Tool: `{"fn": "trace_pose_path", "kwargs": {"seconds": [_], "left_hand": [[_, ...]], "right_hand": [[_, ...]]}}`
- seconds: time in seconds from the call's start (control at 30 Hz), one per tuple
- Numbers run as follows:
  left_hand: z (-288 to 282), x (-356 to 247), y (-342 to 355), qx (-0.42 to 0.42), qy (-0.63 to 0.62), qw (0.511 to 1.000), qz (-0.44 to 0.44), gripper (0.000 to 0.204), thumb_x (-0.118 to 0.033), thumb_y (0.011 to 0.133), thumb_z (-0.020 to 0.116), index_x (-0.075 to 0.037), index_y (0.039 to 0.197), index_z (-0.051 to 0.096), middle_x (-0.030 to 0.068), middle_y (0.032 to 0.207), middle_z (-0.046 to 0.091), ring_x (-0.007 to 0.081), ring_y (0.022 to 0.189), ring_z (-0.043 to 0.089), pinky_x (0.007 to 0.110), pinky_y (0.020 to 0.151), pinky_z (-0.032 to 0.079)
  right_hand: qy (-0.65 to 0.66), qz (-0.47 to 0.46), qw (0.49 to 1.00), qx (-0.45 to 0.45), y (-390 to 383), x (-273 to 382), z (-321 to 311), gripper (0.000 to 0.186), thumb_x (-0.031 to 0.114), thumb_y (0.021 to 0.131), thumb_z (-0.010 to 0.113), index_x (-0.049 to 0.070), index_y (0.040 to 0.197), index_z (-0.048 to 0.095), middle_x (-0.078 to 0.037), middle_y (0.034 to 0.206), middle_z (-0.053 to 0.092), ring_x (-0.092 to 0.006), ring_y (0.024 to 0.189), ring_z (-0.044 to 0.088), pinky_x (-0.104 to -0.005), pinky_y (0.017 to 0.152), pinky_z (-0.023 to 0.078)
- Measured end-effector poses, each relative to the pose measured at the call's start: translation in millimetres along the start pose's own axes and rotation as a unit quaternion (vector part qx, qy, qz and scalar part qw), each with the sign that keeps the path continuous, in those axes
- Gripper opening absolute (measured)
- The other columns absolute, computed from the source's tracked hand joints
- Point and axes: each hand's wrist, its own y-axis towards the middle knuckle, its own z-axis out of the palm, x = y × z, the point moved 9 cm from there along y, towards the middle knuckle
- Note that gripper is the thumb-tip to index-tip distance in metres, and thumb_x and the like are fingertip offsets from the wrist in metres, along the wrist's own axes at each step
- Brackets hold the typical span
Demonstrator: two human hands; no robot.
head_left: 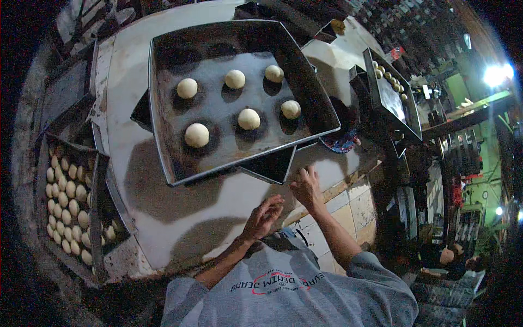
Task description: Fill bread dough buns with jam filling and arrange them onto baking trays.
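Note:
A large dark metal baking tray (218,147) rests on the pale worktop, with several round dough balls spaced in rows inside it, one of them a dough ball (249,119) near the middle. My left hand (265,216) hovers over the worktop below the tray's near edge, its fingers loosely stretched and nothing seen in them. To its right, my right hand (306,188) is closer to the tray's near right corner. Its fingers are curled in, and whatever they may hold is hidden. Neither hand touches the dough balls in the tray.
A dark crate (97,218) packed with many dough balls stands at the left. Beneath the large tray, corners of another tray (271,166) stick out. A second tray (393,101) with dough balls sits at the right. Further right, another person (447,256) is visible.

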Motion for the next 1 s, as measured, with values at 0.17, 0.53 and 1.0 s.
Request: {"fn": "trace_pose_path", "kwargs": {"seconds": [0.17, 0.53, 1.0], "left_hand": [[-15.3, -12.1, 3.3, 0.024, 0.05, 0.998, -0.04, 0.036, -0.02, 0.085, 0.053, -0.002, 0.115, 0.047, 0.0083, 0.108, 0.055, 0.015, 0.098, 0.053, 0.028, 0.086, 0.041], [-44.2, -13.2, -8.1, 0.063, -0.129, 0.985, -0.093, 0.033, -0.013, 0.082, 0.056, -0.002, 0.112, 0.048, 0.0095, 0.112, 0.053, 0.0158, 0.101, 0.051, 0.029, 0.089, 0.039], [-61.3, -33.4, -50.8, -0.13, -0.563, 0.81, -0.098, 0.061, -0.05, 0.087, 0.033, 0.001, 0.121, 0.038, 0.0228, 0.121, 0.044, 0.036, 0.113, 0.043, 0.047, 0.097, 0.031]], "right_hand": [[-0.052, 0.03, 0.998, -0.016, 7.3, -6.6, -28.7, 0.042, 0.018, 0.068, 0.061, 0.003, 0.104, 0.048, -0.02, 0.101, 0.047, -0.0376, 0.092, 0.045, -0.0449, 0.079, 0.04], [0.259, 0.029, 0.842, 0.473, -7.1, 27.7, -47.7, 0.041, 0.011, 0.069, 0.064, 0.003, 0.108, 0.053, -0.013, 0.104, 0.055, -0.0246, 0.09, 0.055, -0.0322, 0.076, 0.046], [0.335, -0.21, 0.915, 0.079, 195.4, 279.6, -182.9, 0.02, 0.018, 0.086, 0.049, 0.003, 0.096, 0.059, -0.006, 0.093, 0.059, -0.0107, 0.078, 0.055, -0.0236, 0.071, 0.044]]}}
